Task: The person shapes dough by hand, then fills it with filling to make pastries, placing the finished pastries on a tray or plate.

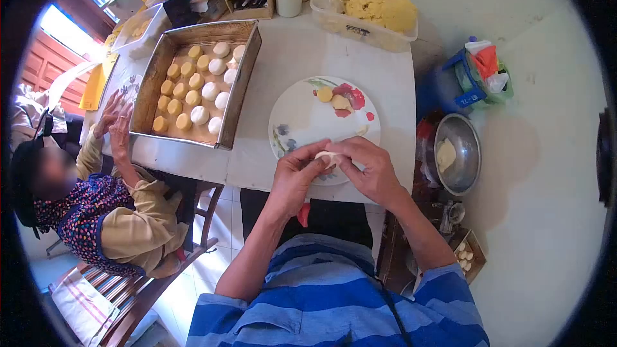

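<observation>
Head view: both hands pinch a pale dough piece (330, 159) over the near rim of a floral plate (284, 112).

The left hand (297, 175) and right hand (373, 167) meet at the piece, fingers of both grasping it; the fingers partly cover its shape. Farther across the plate lie a round yellow ball (324, 94) and, just beside it, a flattened pale lump (341, 103). Right of the surface (254, 168), a metal bowl (474, 154) holds more dough (445, 154). Left of the plate, a deep tray (186, 141) carries yellow and white rounds, with another person's hands (116, 121) near its left side. At the far right corner, a plastic tub (373, 38) is heaped with yellow dough (385, 9).
</observation>
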Motion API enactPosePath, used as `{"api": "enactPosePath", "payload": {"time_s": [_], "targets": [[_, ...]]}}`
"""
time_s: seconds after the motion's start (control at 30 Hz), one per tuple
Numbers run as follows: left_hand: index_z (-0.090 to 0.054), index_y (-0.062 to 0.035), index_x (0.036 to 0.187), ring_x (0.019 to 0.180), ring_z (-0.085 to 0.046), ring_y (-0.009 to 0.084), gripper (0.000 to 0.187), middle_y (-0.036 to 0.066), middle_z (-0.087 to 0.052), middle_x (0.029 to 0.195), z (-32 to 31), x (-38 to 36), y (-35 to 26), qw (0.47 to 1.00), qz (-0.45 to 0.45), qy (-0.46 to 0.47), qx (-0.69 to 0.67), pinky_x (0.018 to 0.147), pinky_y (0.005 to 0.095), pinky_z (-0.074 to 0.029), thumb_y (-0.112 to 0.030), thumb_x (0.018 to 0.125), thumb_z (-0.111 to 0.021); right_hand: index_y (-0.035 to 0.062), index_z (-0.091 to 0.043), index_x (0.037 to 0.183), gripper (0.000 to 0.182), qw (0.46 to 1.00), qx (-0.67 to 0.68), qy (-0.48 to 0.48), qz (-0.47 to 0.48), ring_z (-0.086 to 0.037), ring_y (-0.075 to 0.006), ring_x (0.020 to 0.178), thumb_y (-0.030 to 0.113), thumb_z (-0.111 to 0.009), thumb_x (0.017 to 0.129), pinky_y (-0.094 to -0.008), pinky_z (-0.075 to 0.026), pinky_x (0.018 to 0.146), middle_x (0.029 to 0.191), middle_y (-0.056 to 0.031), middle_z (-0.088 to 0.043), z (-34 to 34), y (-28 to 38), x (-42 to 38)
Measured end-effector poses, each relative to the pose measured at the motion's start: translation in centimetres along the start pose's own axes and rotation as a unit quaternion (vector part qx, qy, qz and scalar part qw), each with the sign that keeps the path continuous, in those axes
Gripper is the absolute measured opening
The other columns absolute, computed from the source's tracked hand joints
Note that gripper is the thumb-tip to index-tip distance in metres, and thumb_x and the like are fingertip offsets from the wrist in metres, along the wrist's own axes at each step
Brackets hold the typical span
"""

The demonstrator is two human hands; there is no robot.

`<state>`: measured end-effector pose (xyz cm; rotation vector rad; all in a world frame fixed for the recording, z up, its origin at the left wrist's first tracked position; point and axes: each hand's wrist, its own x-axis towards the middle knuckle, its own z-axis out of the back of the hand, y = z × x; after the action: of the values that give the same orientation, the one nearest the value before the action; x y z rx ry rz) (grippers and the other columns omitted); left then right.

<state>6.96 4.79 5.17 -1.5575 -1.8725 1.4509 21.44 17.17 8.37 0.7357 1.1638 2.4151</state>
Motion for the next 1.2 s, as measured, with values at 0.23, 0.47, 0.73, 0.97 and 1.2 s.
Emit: {"api": "enactPosePath", "payload": {"time_s": [0.23,0.47,0.73,0.97,1.2], "targets": [[-0.075,0.0016,0.123,0.090,-0.070,0.0101,0.026,0.007,-0.077,0.097,0.0,-0.8,-0.6,0.998,0.012,0.032,0.046,0.086,0.0262,-0.055,-0.008,0.099,-0.071,0.0030,-0.077,0.109,0.024,0.996,-0.037,0.042,0.072,-0.072,-0.0260,0.093,-0.002,-0.078,0.086,-0.0362,-0.060,0.080,0.106,-0.0117,-0.072,1.3,-0.3,-1.0],[-0.076,0.0025,0.112,0.089,-0.069,0.0106,0.020,0.006,-0.076,0.094,0.0,-1.3,-1.4,0.993,0.027,0.014,0.110,0.081,0.0263,-0.055,-0.010,0.096,-0.075,0.0036,-0.073,0.106,0.022,0.969,-0.195,0.029,0.152,-0.070,-0.0287,0.095,0.002,-0.074,0.085,-0.0381,-0.059,0.082,0.103,-0.0114,-0.069,2.4,-2.4,-0.7],[-0.069,0.0043,0.122,0.103,-0.072,0.0193,0.028,0.012,-0.074,0.110,0.2,-1.3,-1.4,0.999,0.045,-0.011,-0.011,0.092,0.0295,-0.058,-0.010,0.099,-0.073,0.0037,-0.075,0.105,0.019,0.972,-0.210,-0.099,0.032,-0.066,-0.0306,0.102,0.010,-0.077,0.087,-0.0436,-0.052,0.090,0.108,-0.0118,-0.069,3.9,-6.1,3.4],[-0.067,0.0034,0.126,0.107,-0.072,0.0221,0.027,0.014,-0.072,0.119,0.4,-0.7,-0.8,0.996,0.026,-0.050,-0.067,0.095,0.0333,-0.061,-0.007,0.101,-0.070,0.0046,-0.078,0.109,0.022,0.947,-0.321,0.011,-0.023,-0.063,-0.0318,0.103,0.014,-0.076,0.089,-0.0436,-0.052,0.092,0.109,-0.0144,-0.064,4.0,-3.8,3.3],[-0.068,0.0013,0.124,0.104,-0.071,0.0186,0.024,0.011,-0.073,0.116,0.6,-0.3,0.0,0.994,0.017,-0.020,-0.105,0.095,0.0316,-0.059,-0.006,0.102,-0.068,0.0007,-0.073,0.119,0.034,0.998,0.034,-0.001,-0.049,-0.068,-0.0220,0.099,0.013,-0.083,0.089,-0.0352,-0.056,0.088,0.116,-0.0129,-0.071,0.4,0.2,0.9]]}}
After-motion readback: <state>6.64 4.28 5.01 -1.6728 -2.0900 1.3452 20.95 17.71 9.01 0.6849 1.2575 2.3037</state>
